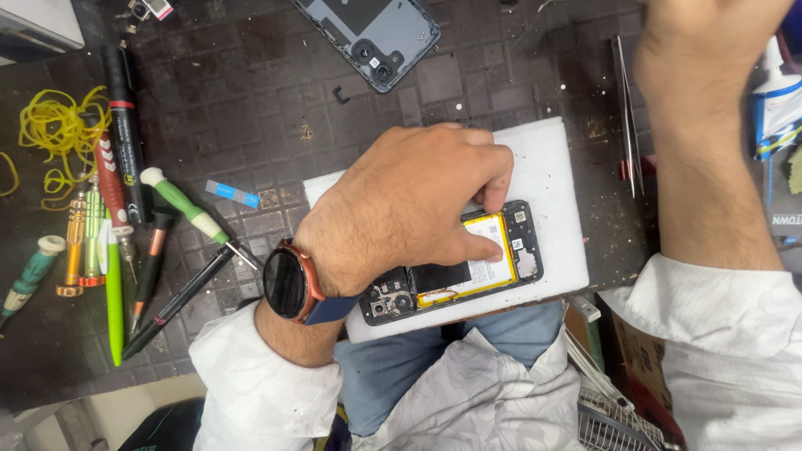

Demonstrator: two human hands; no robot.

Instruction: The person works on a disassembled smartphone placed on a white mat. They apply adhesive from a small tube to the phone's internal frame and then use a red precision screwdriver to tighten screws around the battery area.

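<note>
Now my left hand (401, 209) presses fingertips and thumb, pinched together, on the battery (489, 250) of the opened phone (451, 267), on the white pad (543, 167) at six o'clock on the worktop (251, 83). My right hand (710, 50), raised at one o'clock, hides its grip; I cannot tell. Lifting the battery next would need careful prying.

Bright, even overhead light; shadows soft and short. White pad (551, 167) near overexposed. Mild glare on watch (286, 284) face. Raised right hand (710, 50) slightly motion-blurred. Wide-angle stretch at edges. Centre sharp.
</note>
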